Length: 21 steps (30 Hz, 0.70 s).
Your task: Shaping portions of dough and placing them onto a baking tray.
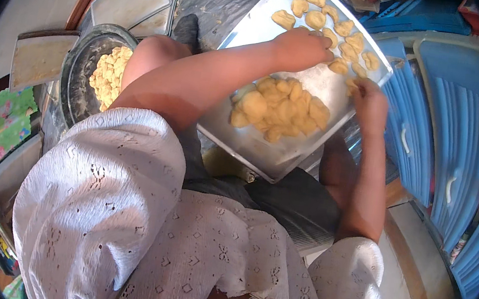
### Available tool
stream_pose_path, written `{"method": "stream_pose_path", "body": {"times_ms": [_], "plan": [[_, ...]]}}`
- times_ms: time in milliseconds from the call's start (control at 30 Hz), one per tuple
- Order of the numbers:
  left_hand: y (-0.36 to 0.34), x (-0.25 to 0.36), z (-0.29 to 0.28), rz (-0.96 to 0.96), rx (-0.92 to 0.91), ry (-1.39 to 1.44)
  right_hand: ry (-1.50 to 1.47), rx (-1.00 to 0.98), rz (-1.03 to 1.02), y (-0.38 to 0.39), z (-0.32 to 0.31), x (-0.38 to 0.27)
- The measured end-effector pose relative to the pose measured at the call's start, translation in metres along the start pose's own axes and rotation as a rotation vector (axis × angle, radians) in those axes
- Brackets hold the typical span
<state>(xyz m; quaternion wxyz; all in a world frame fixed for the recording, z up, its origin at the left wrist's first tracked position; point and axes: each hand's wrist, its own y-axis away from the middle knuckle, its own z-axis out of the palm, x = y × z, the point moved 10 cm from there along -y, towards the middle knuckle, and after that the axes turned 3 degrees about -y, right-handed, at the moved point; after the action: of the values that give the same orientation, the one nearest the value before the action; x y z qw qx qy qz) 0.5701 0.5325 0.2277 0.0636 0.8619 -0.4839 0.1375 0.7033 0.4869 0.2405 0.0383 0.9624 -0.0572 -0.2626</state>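
Loose yellow dough pieces (315, 20) lie scattered over the far end of the metal tray (251, 151), mostly beyond the left hand (301, 49) and to the left of and beyond the right hand (372, 102), with a few between the two; the tray's long axis slants away from the body toward the upper right; a heaped dough pile (282, 107) sits nearer the body than either hand, broader from side to side than from front to back; the left hand is the nearer one to most of the scattered pieces, lying over their near edge, while the right is close to only the last few by the tray's right rim; the left forearm crosses slantwise from the left, past the far side of the pile, palm downward; its fingertips are partly hidden, so I cannot tell whether they grip anything; the right forearm rises almost straight from below, wrist bent inward over the rim, thumb and fingers drawn together and seeming to pinch a small yellow piece (352, 86); to the left, beyond the left elbow, a dark basin (74, 71) holds many more small lumps (109, 75).
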Motion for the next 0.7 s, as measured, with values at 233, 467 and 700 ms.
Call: {"method": "stream_pose_path", "body": {"times_ms": [233,467,700], "plan": [[-0.008,0.006,0.0,0.019,0.017,-0.07,0.105,-0.011,-0.168,0.004,0.005,-0.018],[-0.001,-0.045,-0.046,-0.178,0.036,-0.027,0.102,0.032,-0.194,0.004,-0.004,-0.041],[0.031,-0.084,-0.028,-0.4,-0.04,-0.066,0.227,0.031,-0.255,-0.006,0.015,-0.045]]}}
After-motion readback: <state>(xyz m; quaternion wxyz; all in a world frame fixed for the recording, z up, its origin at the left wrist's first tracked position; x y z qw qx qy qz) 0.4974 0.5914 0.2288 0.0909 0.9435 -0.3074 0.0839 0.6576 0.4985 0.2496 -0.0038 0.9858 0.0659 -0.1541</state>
